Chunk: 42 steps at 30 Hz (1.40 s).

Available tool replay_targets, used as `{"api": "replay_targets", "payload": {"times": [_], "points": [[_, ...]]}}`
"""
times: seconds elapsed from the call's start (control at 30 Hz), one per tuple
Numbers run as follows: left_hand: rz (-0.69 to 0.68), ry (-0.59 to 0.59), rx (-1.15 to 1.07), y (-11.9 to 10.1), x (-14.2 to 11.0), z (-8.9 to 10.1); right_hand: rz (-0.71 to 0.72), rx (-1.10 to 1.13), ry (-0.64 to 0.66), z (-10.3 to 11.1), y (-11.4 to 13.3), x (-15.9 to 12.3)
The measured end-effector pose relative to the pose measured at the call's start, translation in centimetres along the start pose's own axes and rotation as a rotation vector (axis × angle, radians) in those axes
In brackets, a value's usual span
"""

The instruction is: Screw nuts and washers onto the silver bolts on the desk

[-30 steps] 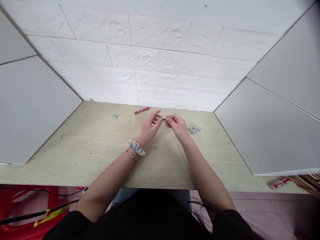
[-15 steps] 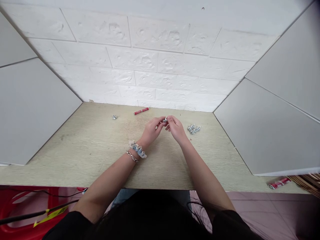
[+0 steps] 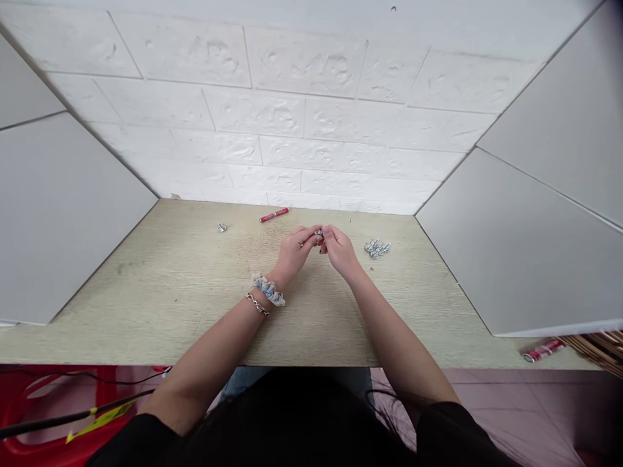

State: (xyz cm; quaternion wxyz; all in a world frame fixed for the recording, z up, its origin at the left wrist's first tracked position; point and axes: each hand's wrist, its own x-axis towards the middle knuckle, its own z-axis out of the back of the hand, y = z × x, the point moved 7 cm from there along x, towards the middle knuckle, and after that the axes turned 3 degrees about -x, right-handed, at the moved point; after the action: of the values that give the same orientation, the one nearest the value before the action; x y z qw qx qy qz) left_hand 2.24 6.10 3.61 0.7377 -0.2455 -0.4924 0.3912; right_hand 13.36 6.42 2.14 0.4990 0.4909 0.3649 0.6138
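My left hand (image 3: 294, 250) and my right hand (image 3: 339, 249) meet over the middle of the wooden table. Between their pinched fingertips is a small silver metal piece (image 3: 318, 233), mostly covered, so its exact kind does not show. Fingers of both hands are closed on it. Right of my right hand lies a small pile of silver screw-like metal pieces (image 3: 378, 248). A single similar silver piece (image 3: 222, 227) rests on the left part of the table. Behind my left hand lies a slim red tube (image 3: 274, 215) with pale ends.
A white brick-patterned wall (image 3: 282, 117) closes off the back of the table (image 3: 195, 305). Grey panels (image 3: 73, 220) stand at both sides. At the front right edge, a second red tube (image 3: 542, 351) lies beside a wicker item (image 3: 596, 350). A red plastic stool (image 3: 104, 383) is at the lower left.
My fingertips have shifted slightly around the small metal piece, and less of it shows between them. The pile, the single piece and the red tubes lie as before.
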Motion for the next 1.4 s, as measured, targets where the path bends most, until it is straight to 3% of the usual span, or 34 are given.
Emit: {"api": "replay_targets", "payload": {"times": [0.23,0.53,1.03,1.23,1.4], "points": [[0.149,0.026,-0.146,0.9,0.0,-0.3,0.014,-0.035,-0.003,-0.1,0.3,-0.3],[0.348,0.004,-0.558,1.1,-0.1,-1.0,0.071,-0.065,-0.016,-0.2,0.6,-0.4],[0.39,0.016,-0.649,2.3,-0.1,-1.2,0.051,0.067,0.011,-0.1,-0.9,0.4],[0.407,0.016,-0.622,3.0,-0.1,-1.4,0.064,0.041,-0.013,-0.2,0.2,0.1],[0.342,0.022,-0.635,2.3,-0.1,-1.5,0.051,0.256,-0.04,-0.2,0.9,-0.3]]}}
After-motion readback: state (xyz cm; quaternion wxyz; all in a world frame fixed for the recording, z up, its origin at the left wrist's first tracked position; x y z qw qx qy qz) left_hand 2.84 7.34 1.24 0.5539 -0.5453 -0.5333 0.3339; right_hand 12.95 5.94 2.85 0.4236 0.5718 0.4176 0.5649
